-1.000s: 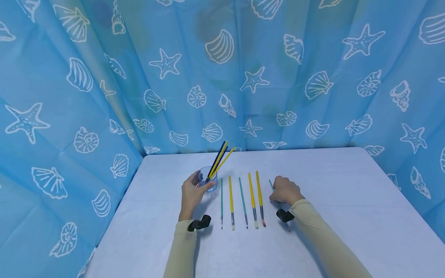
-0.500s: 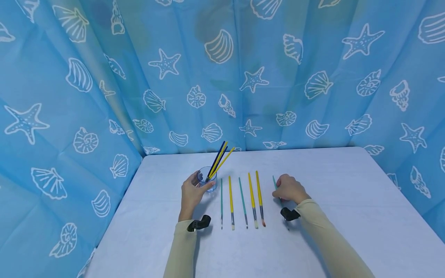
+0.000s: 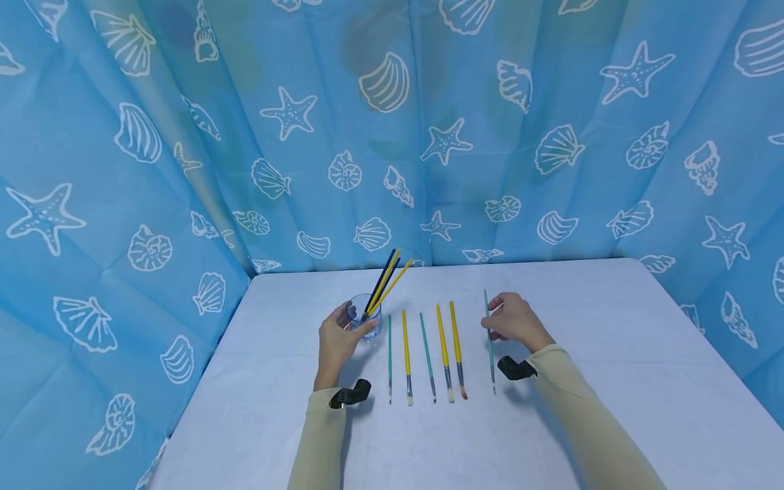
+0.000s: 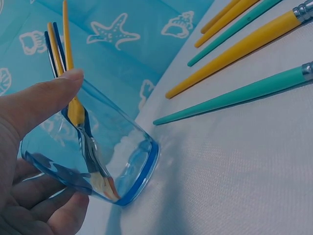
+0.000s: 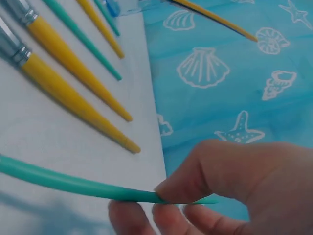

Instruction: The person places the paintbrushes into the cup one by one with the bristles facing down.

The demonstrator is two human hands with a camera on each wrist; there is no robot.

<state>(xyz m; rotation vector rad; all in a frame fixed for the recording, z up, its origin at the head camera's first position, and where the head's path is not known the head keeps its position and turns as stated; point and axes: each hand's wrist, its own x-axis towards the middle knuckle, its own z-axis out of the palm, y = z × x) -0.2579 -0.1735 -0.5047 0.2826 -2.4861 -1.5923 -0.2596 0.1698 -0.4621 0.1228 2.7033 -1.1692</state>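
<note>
My left hand (image 3: 339,344) grips a clear blue-tinted glass (image 4: 132,166) round its side, thumb near the rim. Several paintbrushes (image 4: 76,112) with yellow and dark blue handles lean in that glass, bristles down at its base. My right hand (image 3: 517,323) pinches a green-handled paintbrush (image 5: 73,183) between thumb and fingers, its bristle end pointing toward me. To its left, a row of paintbrushes lies on the table: a yellow one (image 3: 456,333), another yellow one (image 3: 442,337), a green one (image 3: 427,347), a yellow one (image 3: 406,347) and a green one (image 3: 390,347).
A white cloth covers the table (image 3: 588,306), whose far edge runs along a blue curtain (image 3: 465,190) printed with shells and starfish. A small black camera (image 3: 516,368) sits on the right wrist, and another black camera (image 3: 352,393) on the left.
My right hand has drawn the green paintbrush up and slightly to the right, and more of its handle shows. My left hand stays on the glass.
</note>
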